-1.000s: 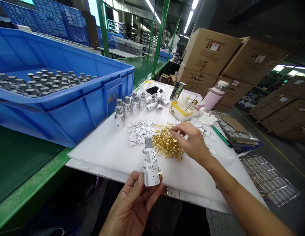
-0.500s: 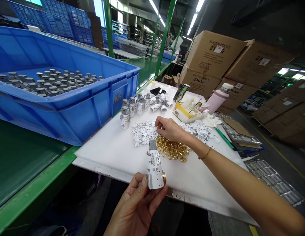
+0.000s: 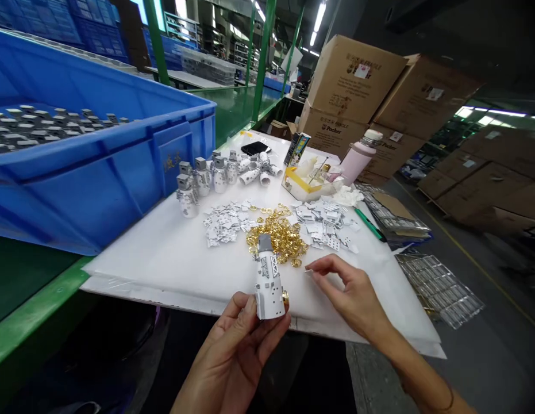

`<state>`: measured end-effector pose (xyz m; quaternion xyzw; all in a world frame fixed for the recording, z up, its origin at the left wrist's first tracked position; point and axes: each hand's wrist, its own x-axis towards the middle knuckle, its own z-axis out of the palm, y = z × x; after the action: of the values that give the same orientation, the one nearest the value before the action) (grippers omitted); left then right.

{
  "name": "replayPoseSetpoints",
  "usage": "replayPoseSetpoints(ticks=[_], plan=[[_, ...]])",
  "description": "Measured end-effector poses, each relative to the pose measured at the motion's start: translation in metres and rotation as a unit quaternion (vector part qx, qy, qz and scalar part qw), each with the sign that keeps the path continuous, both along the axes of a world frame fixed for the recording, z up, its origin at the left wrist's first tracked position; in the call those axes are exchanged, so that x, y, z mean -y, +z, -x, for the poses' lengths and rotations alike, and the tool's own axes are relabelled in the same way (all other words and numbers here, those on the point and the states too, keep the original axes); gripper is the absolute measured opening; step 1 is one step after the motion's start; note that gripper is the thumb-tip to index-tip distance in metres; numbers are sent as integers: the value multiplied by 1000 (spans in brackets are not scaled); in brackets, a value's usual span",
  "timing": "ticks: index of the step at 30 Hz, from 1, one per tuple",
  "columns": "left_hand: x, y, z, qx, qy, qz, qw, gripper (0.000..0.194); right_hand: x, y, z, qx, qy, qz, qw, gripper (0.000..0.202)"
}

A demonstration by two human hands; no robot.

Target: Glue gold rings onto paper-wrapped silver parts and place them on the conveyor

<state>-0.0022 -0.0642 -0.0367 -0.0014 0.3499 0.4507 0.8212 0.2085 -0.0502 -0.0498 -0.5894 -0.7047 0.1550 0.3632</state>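
Note:
My left hand (image 3: 237, 345) is closed around the lower end of a white cylindrical model part (image 3: 269, 290), held upright over the table's near edge. This part has a grey block on top, lattice pieces on its side and a gold ring (image 3: 285, 301) low on the right. To its right, my right hand (image 3: 351, 293) pinches a small thin white piece (image 3: 309, 270) between thumb and forefinger, apart from the model part. Behind them lies a heap of gold rings (image 3: 280, 233), flanked by a pile of small white pieces (image 3: 226, 223) and another white pile (image 3: 325, 221).
Several similar model parts (image 3: 219, 174) stand at the back left, beside white tubes (image 3: 250, 176). A blue crate (image 3: 120, 184) of grey blocks borders the left. Farther back are a phone (image 3: 256, 149), a yellow-edged tray (image 3: 308, 188), a pink bottle (image 3: 357, 160) and cartons (image 3: 336, 123).
My right hand has moved from the left white pile towards me and right, now with a small white piece in its pinch. The left hand still holds the model part; the view has shifted.

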Motion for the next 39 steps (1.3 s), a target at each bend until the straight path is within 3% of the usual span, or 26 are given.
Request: replayPoseSetpoints(ticks=[3, 11, 17, 19, 22, 24, 26, 31, 39], plan=[[4, -1, -11, -3, -16, -6, 1000, 3, 11, -10, -11, 149, 27, -82, 985, 14], [5, -4, -26, -5, -18, -20, 1000, 7, 24, -7, -31, 257, 89, -85, 959, 29], [8, 0, -32, -31, 3, -36, 999, 8, 21, -1, -26, 362, 66, -86, 926, 21], [9, -1, -33, -30, 9, -43, 999, 8, 20, 0, -23, 320, 63, -85, 941, 21], [10, -4, -34, -19, 10, -62, 998, 8, 23, 8, -15, 128, 46, -97, 986, 15], [10, -5, -36, -20, 10, -72, 997, 6, 28, 16, -4, 3, 11, -110, 994, 13], [10, -4, -40, -29, 9, -78, 996, 5, 33, 22, 10, -56, -21, -134, 989, 14], [12, -2, -47, -27, 8, -96, 995, 6, 35, 18, 38, -38, -40, -236, 970, 26], [12, -4, -47, -2, 22, -90, 996, 3, 34, 5, 39, 43, -37, -295, 954, 40]])
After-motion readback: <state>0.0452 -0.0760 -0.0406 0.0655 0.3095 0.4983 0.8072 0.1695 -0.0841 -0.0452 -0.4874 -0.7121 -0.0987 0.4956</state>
